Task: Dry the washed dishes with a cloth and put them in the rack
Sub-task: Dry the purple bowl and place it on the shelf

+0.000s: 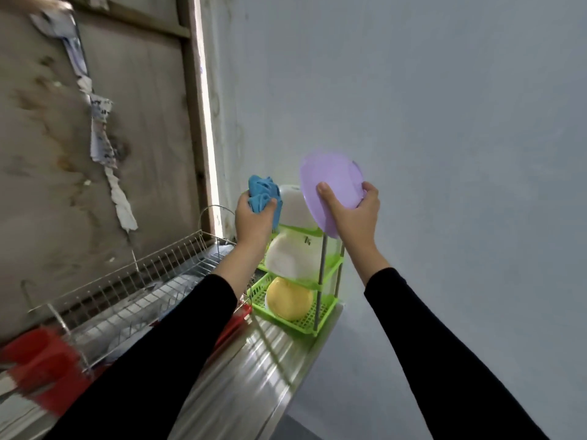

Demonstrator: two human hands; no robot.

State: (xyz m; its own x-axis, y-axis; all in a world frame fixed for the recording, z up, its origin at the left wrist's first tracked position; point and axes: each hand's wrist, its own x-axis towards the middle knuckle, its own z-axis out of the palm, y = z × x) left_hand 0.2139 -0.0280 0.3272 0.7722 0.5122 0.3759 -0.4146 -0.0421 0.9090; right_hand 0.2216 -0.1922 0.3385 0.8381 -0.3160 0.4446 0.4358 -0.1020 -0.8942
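Black sleeves (165,360) nearest, both arms stretched fwd over the steel tabletop (254,369). Red blurred item (41,366) at near left edge, can't ID it. Wire rack (165,271) sits left along the tabletop, pale dishes inside, too blurred to count. Left grip (254,217) clamped round a bunched blue cloth (262,193), held up in the air, cloth not touching the plate. Right grip (352,214) clamped on the purple plate (330,182): thumb on the near face, fingers curled round the right rim, plate tilted near upright, raised at top-tier level of the green rack (320,315). Plate's lower edge overlaps the rack's top post in view; touching or not, can't tell. Green rack has 3 tiers, stands at the far end of the tabletop: yellow bowl (289,300) on bottom tier, white bowl (292,258) on mid tier, another white dish (295,208) on top, just behind the cloth. Pale wall (444,122) behind on the right, wooden board (143,122) w/ torn paper (101,134) on the left.
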